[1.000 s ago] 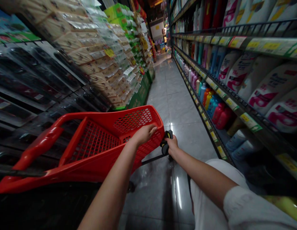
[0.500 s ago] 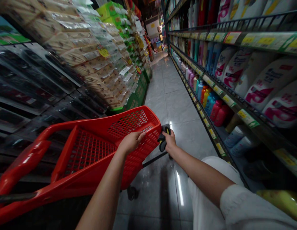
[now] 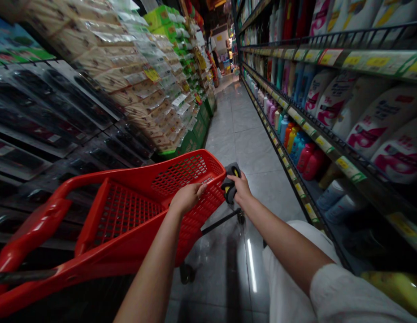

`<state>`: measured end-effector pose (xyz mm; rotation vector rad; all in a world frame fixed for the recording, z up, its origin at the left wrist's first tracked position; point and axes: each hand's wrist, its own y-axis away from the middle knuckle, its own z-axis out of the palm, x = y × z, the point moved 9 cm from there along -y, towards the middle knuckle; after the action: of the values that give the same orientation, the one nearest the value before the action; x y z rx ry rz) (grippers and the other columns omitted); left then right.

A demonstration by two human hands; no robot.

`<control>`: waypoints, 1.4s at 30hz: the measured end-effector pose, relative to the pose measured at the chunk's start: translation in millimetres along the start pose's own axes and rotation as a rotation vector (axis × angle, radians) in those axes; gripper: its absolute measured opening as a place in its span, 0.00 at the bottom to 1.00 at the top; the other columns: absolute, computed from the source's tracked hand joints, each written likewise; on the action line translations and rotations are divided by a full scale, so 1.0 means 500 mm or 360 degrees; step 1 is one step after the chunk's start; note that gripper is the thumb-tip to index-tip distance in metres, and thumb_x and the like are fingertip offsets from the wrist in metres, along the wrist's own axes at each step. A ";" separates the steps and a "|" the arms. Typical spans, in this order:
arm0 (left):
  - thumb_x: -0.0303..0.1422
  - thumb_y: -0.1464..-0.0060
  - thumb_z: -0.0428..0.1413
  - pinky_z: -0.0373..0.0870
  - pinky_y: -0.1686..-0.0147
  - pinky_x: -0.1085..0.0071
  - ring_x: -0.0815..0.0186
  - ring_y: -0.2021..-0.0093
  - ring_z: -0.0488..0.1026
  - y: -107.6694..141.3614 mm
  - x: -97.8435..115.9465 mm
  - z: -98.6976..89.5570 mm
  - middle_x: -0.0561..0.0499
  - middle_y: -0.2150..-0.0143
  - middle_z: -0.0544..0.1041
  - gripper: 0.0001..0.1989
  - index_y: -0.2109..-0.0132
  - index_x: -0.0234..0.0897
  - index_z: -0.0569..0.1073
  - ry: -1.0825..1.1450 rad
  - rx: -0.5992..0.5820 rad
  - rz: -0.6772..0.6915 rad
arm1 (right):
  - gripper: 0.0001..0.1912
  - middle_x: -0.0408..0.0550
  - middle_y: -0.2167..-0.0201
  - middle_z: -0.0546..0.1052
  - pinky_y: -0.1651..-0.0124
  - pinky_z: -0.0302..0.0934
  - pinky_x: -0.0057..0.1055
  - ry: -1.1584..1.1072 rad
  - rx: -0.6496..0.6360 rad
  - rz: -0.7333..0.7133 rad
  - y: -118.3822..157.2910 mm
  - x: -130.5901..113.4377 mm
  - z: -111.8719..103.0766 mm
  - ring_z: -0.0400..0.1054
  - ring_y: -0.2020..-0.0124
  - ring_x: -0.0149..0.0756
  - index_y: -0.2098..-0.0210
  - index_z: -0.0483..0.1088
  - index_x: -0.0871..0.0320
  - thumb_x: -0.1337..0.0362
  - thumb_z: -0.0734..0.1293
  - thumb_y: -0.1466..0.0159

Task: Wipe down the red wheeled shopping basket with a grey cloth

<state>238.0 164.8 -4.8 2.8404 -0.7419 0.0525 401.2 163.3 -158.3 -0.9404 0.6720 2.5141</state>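
A red plastic shopping cart (image 3: 128,244) stands at the left, its perforated basket pointing up the aisle. My left hand (image 3: 186,197) lies over the near side rim, closed on it with the thumb along the top; some of its fingers are hidden. Just beyond the basket's front corner, my right hand (image 3: 241,185) pinches a dark grey and yellow object (image 3: 229,194) with two rounded loops, resembling scissors handles. That object is close to the cart's edge; whether it touches is unclear.
Shelves (image 3: 332,154) of bottles with yellow price tags line the right side. Stacked packages (image 3: 128,80) and hanging dark goods (image 3: 43,103) fill the left. Grey tiled floor (image 3: 225,112) runs up the aisle between them. A cart wheel (image 3: 187,273) shows below the basket.
The right hand has shifted slightly, and the grey and yellow object has turned a little. The left hand stays on the rim. The surroundings have moved slightly rightward in view.
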 end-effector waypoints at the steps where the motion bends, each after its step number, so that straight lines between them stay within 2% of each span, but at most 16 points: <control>1: 0.48 0.33 0.37 0.66 0.62 0.70 0.58 0.58 0.78 0.002 0.001 0.000 0.43 0.56 0.82 0.28 0.56 0.38 0.78 -0.0003 0.0002 -0.0001 | 0.22 0.37 0.70 0.76 0.65 0.68 0.32 -0.0001 -0.0013 -0.0022 -0.008 -0.022 0.004 0.71 0.70 0.34 0.58 0.68 0.53 0.67 0.70 0.53; 4: 0.48 0.33 0.37 0.66 0.61 0.71 0.59 0.57 0.78 0.008 0.003 0.000 0.44 0.56 0.82 0.28 0.56 0.40 0.78 -0.0013 -0.0001 0.0009 | 0.18 0.38 0.68 0.77 0.59 0.67 0.33 0.0153 -0.0080 -0.0225 -0.033 -0.091 0.023 0.71 0.66 0.35 0.60 0.70 0.54 0.66 0.70 0.52; 6: 0.49 0.34 0.37 0.66 0.62 0.71 0.58 0.57 0.78 0.012 0.005 0.002 0.44 0.57 0.82 0.29 0.56 0.40 0.78 -0.0010 -0.0017 0.0013 | 0.15 0.39 0.68 0.78 0.54 0.66 0.33 0.0377 -0.0293 -0.0399 -0.043 -0.127 0.060 0.71 0.63 0.35 0.63 0.73 0.56 0.66 0.71 0.51; 9: 0.50 0.34 0.37 0.66 0.62 0.70 0.57 0.58 0.78 0.015 0.004 0.005 0.43 0.58 0.82 0.30 0.56 0.40 0.79 0.0003 -0.0036 -0.0009 | 0.11 0.39 0.69 0.78 0.51 0.64 0.36 0.0690 -0.0614 -0.0544 -0.037 -0.142 0.110 0.70 0.63 0.36 0.66 0.76 0.56 0.68 0.70 0.51; 11: 0.50 0.34 0.36 0.67 0.61 0.69 0.56 0.57 0.78 0.014 0.003 0.005 0.42 0.57 0.82 0.30 0.56 0.39 0.79 0.0006 -0.0026 -0.0036 | 0.11 0.40 0.69 0.77 0.50 0.63 0.38 0.0860 -0.0622 -0.0632 -0.020 -0.143 0.114 0.70 0.63 0.37 0.66 0.77 0.55 0.69 0.68 0.49; 14: 0.49 0.34 0.36 0.68 0.60 0.68 0.55 0.55 0.78 0.009 0.004 0.003 0.42 0.57 0.82 0.30 0.55 0.40 0.79 -0.0011 0.0007 -0.0052 | 0.15 0.44 0.63 0.74 0.46 0.62 0.39 0.1113 -0.0403 -0.0849 0.036 -0.149 0.088 0.69 0.57 0.41 0.60 0.78 0.53 0.69 0.68 0.47; 16: 0.49 0.34 0.36 0.68 0.59 0.68 0.55 0.54 0.78 0.007 0.007 0.002 0.43 0.55 0.82 0.29 0.53 0.41 0.78 -0.0008 0.0031 -0.0033 | 0.18 0.46 0.60 0.71 0.45 0.61 0.39 0.1279 -0.0338 -0.0973 0.088 -0.146 0.078 0.68 0.55 0.42 0.55 0.77 0.51 0.68 0.68 0.45; 20: 0.50 0.34 0.36 0.68 0.59 0.68 0.54 0.52 0.78 0.011 0.009 0.000 0.43 0.54 0.82 0.29 0.52 0.42 0.78 0.0006 0.0033 -0.0045 | 0.23 0.49 0.55 0.69 0.45 0.62 0.40 0.1509 -0.0532 -0.1101 0.160 -0.124 0.092 0.68 0.53 0.44 0.50 0.75 0.48 0.69 0.67 0.44; 23: 0.50 0.34 0.36 0.68 0.59 0.69 0.55 0.52 0.78 0.017 0.007 -0.003 0.43 0.54 0.82 0.29 0.52 0.42 0.78 -0.0011 0.0032 -0.0087 | 0.22 0.48 0.56 0.71 0.45 0.62 0.39 0.1352 -0.0464 -0.1035 0.133 -0.125 0.081 0.68 0.52 0.43 0.52 0.76 0.49 0.69 0.66 0.45; 27: 0.50 0.34 0.34 0.68 0.59 0.68 0.55 0.54 0.78 0.020 0.007 -0.002 0.43 0.56 0.82 0.31 0.55 0.41 0.78 -0.0037 0.0029 -0.0071 | 0.17 0.43 0.65 0.75 0.51 0.64 0.35 0.0913 -0.0226 -0.0708 0.023 -0.125 0.044 0.69 0.59 0.39 0.61 0.76 0.54 0.68 0.65 0.50; 31: 0.49 0.33 0.35 0.67 0.60 0.67 0.54 0.56 0.78 0.021 0.007 0.002 0.42 0.57 0.82 0.30 0.58 0.40 0.78 -0.0047 0.0005 -0.0059 | 0.13 0.37 0.77 0.73 0.68 0.61 0.28 0.0707 -0.0435 -0.0128 -0.059 -0.085 0.058 0.66 0.74 0.32 0.68 0.73 0.58 0.67 0.65 0.55; 33: 0.48 0.33 0.35 0.67 0.60 0.67 0.54 0.55 0.78 0.021 0.008 0.002 0.42 0.57 0.82 0.29 0.59 0.39 0.77 -0.0046 0.0000 -0.0063 | 0.14 0.36 0.79 0.73 0.71 0.59 0.26 0.0714 -0.0514 -0.0025 -0.071 -0.080 0.069 0.64 0.77 0.30 0.69 0.72 0.58 0.67 0.66 0.57; 37: 0.49 0.34 0.34 0.67 0.59 0.65 0.51 0.54 0.78 0.019 0.007 0.000 0.40 0.56 0.81 0.30 0.58 0.39 0.77 -0.0034 -0.0004 -0.0130 | 0.13 0.37 0.78 0.73 0.70 0.59 0.26 0.0719 -0.0437 -0.0152 -0.058 -0.083 0.072 0.66 0.75 0.31 0.69 0.72 0.58 0.64 0.65 0.56; 42: 0.49 0.34 0.34 0.67 0.58 0.64 0.50 0.53 0.78 0.009 0.010 0.001 0.40 0.56 0.81 0.29 0.56 0.40 0.76 -0.0007 -0.0002 -0.0134 | 0.14 0.41 0.71 0.75 0.63 0.62 0.30 0.0724 -0.0197 -0.0451 0.014 -0.083 0.048 0.68 0.68 0.35 0.65 0.72 0.58 0.60 0.64 0.50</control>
<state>240.1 158.7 -4.1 2.8680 -0.6219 0.0328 415.1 163.6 -111.9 -1.5585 0.4679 2.1261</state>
